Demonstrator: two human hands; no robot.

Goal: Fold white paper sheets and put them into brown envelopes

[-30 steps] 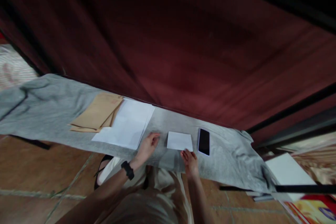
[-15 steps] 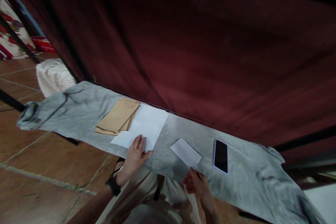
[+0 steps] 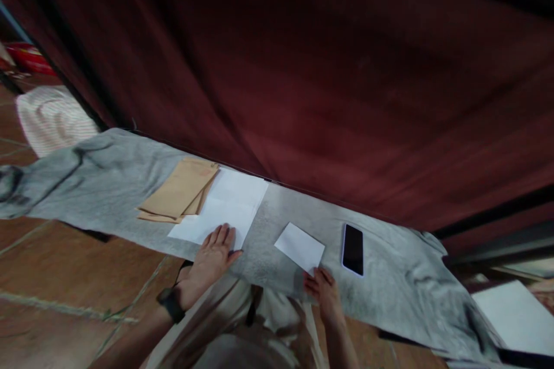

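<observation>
Left hand (image 3: 213,256) lying flat, fingers together and stretched out, palm down on the near corner of the white sheets (image 3: 225,206), gripping nothing. Black watch (image 3: 171,304) strapped on that wrist. Right hand (image 3: 322,288) down at the near edge of the tabletop (image 3: 108,179), fingers loosely curled, tips right at the near corner of the small folded white paper (image 3: 299,247); can't tell if actually pinching it or just touching. That paper lying flat on the grey cloth, between the two hands, well apart from the sheets. Just to the right of it, a black phone (image 3: 353,249), screen dark, close but not touching. Left of the sheets, a few brown envelopes (image 3: 179,191) fanned out, partly overlapping the sheets' edge. Dark red curtain (image 3: 303,81) hanging right behind the tabletop. Orange-brown tiled floor (image 3: 52,277) below on the left.
</observation>
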